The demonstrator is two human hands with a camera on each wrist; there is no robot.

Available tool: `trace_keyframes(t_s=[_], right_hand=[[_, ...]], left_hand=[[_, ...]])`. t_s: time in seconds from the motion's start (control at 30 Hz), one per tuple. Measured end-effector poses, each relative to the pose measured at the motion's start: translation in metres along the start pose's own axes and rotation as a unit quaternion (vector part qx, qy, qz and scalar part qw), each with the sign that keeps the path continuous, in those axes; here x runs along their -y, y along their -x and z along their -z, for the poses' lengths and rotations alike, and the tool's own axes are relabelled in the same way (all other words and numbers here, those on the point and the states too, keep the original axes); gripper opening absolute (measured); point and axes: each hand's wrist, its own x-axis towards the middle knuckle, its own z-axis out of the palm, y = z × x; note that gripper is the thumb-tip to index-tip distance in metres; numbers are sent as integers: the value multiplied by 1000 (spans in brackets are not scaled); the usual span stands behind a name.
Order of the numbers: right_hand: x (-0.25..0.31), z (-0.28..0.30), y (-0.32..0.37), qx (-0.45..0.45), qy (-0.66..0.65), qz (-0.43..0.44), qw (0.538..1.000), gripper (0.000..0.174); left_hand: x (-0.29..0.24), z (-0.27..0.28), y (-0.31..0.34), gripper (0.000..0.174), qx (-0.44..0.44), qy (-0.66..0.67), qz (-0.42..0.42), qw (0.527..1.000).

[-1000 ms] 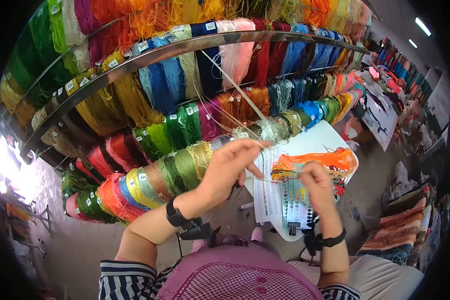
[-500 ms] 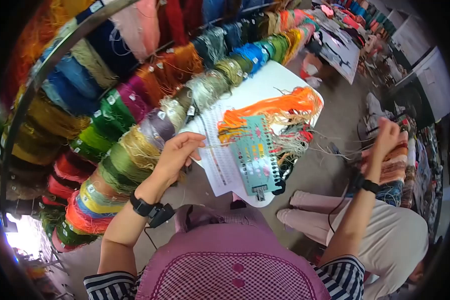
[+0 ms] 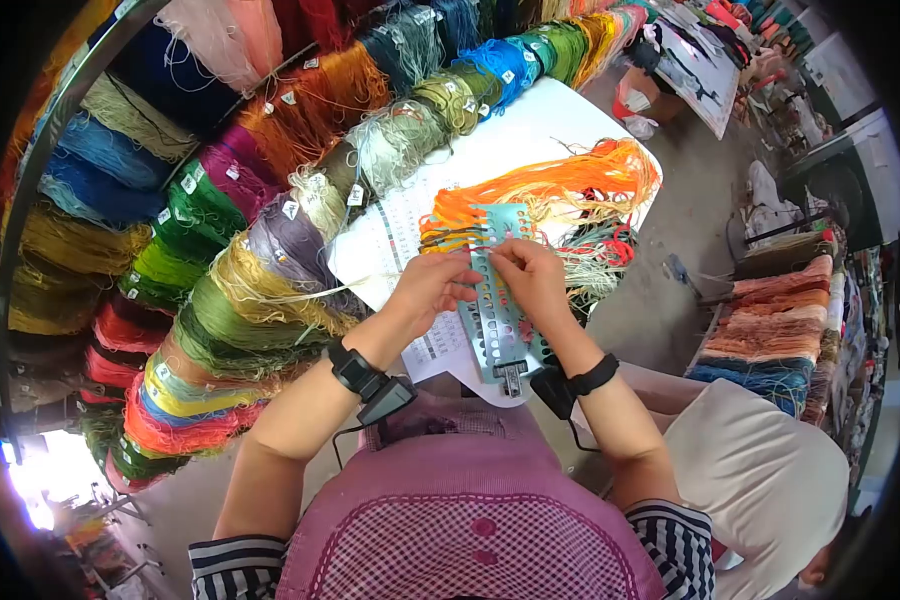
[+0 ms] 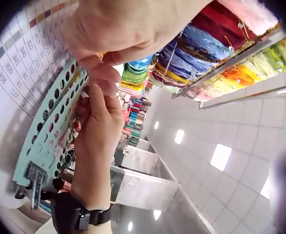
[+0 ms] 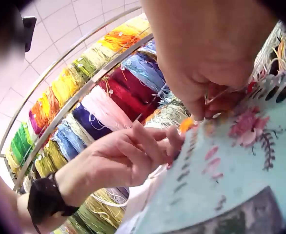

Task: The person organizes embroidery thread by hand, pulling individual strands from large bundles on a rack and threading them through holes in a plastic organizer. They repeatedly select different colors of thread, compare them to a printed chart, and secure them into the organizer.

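We see both hands meeting over the teal punched card (image 3: 500, 335), which lies on the white table (image 3: 530, 130) and is our landmark. The left hand (image 3: 425, 290) sits at the card's left edge with its fingers narrowed to a pinch on a pale strand (image 3: 295, 294), which trails away from the card across the hanging skeins (image 3: 270, 250). The right hand (image 3: 532, 278) rests on the card's upper half, fingers closed tight on the same strand at a row of holes. A sheaf of orange threads (image 3: 570, 180) fans out from the card's top. In our judgement the strand could snag on the skeins it crosses, or fray and slip from so fine a pinch. A tug could also drag the card over the printed chart (image 3: 390, 240) beneath its left side. The chart carries rows of numbers beside colour swatches, too blurred for us to read. The small white tags on the skeins are likewise illegible, and the card shows only a pink flower print.
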Motion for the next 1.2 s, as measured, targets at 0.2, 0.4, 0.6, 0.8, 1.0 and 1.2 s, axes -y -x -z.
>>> trace_keyframes(t_s=[0.2,0.4,0.6,0.8,1.0,1.2], right_hand=[[9,-7,11,-20,67,91,993,23],[19,7,10,52,-50,-74,995,35],[23,10,10,26,-3,-32,999,39],[30,10,9,76,76,-54,993,58],[29,3,11,49,129,-20,990,70],[23,4,4,119,91,-44,988,67]], left_hand=[[1,-2,-1,22,5,-106,-114,988],[0,-8,-14,18,8,-232,-185,955],[-8,4,-5,17,-10,-268,-137,954],[-26,31,9,25,194,169,-30,966],[-10,-2,-15,22,146,-393,-114,901],[-90,96,72,33,-38,-436,-212,874]])
